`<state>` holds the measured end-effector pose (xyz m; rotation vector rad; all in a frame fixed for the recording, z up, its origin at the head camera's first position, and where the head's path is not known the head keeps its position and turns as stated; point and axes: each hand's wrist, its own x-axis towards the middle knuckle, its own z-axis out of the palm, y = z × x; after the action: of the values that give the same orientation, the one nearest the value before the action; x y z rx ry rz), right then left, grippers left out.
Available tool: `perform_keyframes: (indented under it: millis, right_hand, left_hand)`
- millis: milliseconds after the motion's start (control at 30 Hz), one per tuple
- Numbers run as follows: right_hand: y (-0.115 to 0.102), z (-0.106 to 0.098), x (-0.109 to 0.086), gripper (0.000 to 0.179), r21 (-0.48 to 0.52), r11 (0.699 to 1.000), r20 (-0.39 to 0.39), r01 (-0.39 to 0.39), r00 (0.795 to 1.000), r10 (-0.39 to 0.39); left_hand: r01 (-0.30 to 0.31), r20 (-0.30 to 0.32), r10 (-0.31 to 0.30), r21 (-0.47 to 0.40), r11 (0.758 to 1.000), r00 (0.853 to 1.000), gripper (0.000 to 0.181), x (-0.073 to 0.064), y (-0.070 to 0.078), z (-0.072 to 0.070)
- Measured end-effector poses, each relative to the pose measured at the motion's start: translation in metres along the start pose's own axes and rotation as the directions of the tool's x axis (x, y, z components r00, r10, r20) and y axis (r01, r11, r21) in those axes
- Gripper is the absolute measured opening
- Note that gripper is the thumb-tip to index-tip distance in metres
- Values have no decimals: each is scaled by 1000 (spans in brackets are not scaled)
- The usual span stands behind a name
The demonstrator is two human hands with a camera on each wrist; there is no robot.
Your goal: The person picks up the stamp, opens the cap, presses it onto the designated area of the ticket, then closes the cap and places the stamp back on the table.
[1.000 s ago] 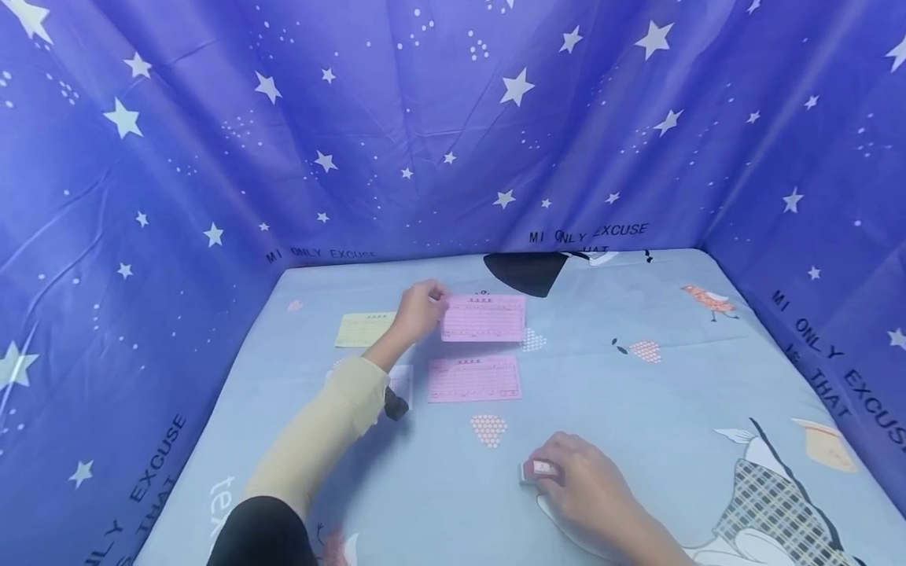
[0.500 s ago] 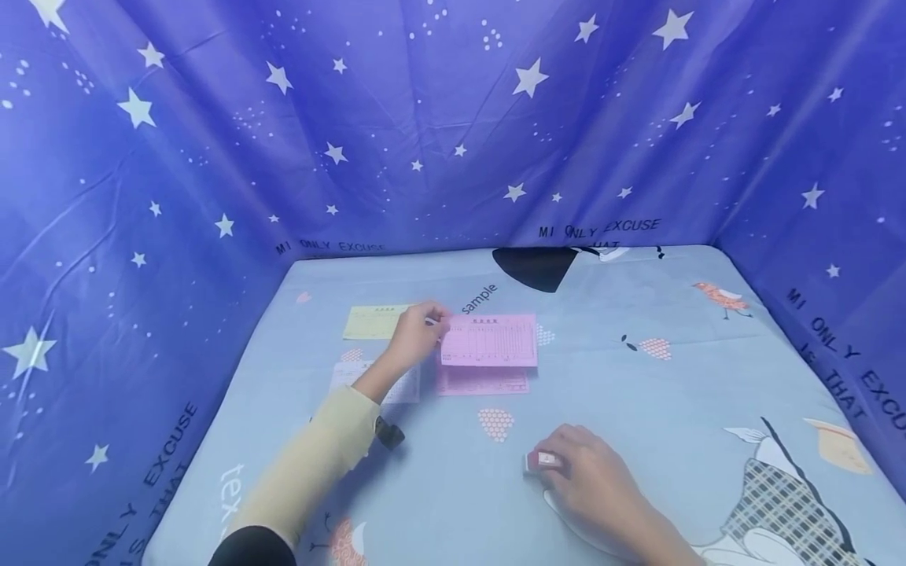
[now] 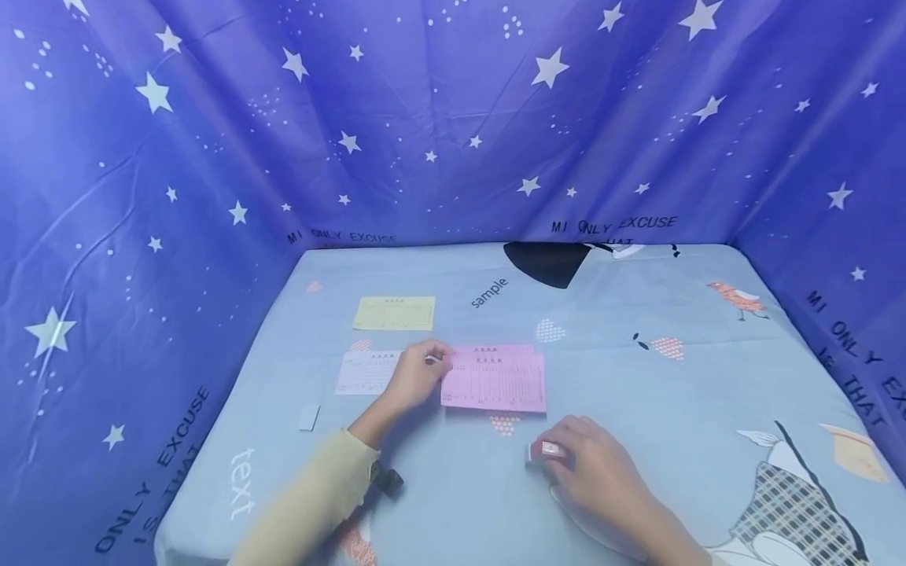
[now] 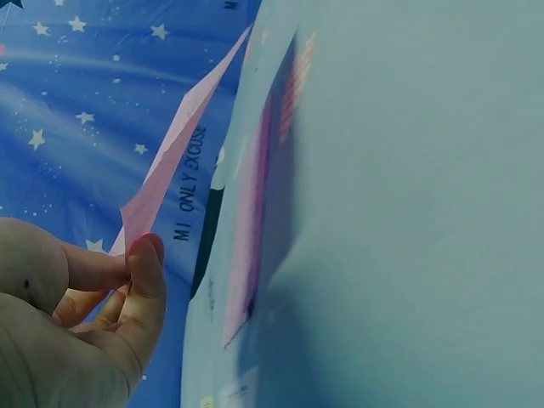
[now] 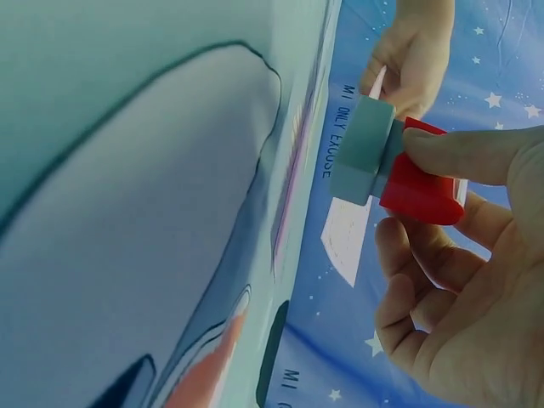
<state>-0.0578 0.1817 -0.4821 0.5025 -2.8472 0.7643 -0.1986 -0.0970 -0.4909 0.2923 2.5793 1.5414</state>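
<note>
My left hand (image 3: 419,373) pinches the left edge of a pink printed slip (image 3: 495,389) between thumb and fingers. In the left wrist view the held slip (image 4: 166,161) is bent and lifted off the bed-like surface. Beneath it lies a second pink slip (image 4: 248,229); in the head view only its upper strip shows. My right hand (image 3: 598,468) holds a small stamp (image 3: 543,450), thumb on one side. The right wrist view shows the stamp's red body (image 5: 422,187) and grey block end (image 5: 364,151), held in the air away from the slips.
A yellow slip (image 3: 394,313) lies at the back left. In front of it a white slip (image 3: 364,373) is partly covered by my left hand. A small whitish rectangular piece (image 3: 308,417) lies nearer on the left. Blue starry curtains (image 3: 425,118) enclose the patterned cloth.
My left hand has brought the pink slip nearer, from behind the other pink slip to over it, uncovering the yellow one. The right hand still holds the stamp in nearly the same place.
</note>
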Motion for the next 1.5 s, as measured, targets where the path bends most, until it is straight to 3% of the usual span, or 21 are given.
perform_keyframes:
  millis: [300,467,700,900,1500]
  right_hand:
    - [-2,1,3,35,-21,999,-21,42,999,-42]
    - [-4,3,5,33,-17,999,-14,48,999,-48]
    - [-5,4,8,30,-37,999,26,11,1000,-10]
    - [-8,4,7,27,-26,1000,23,15,1000,-15]
    - [-7,14,9,26,-99,983,10,154,988,-154]
  left_hand:
    - [28,34,-28,-18,999,999,13,-38,-16,8]
    - [54,46,-52,-32,998,998,12,-50,-22,16]
    - [62,26,-61,-28,998,998,12,-63,-19,21]
    - [78,21,-78,-8,997,997,11,-69,-20,23]
    - [68,23,-68,11,998,997,11,-74,-27,21]
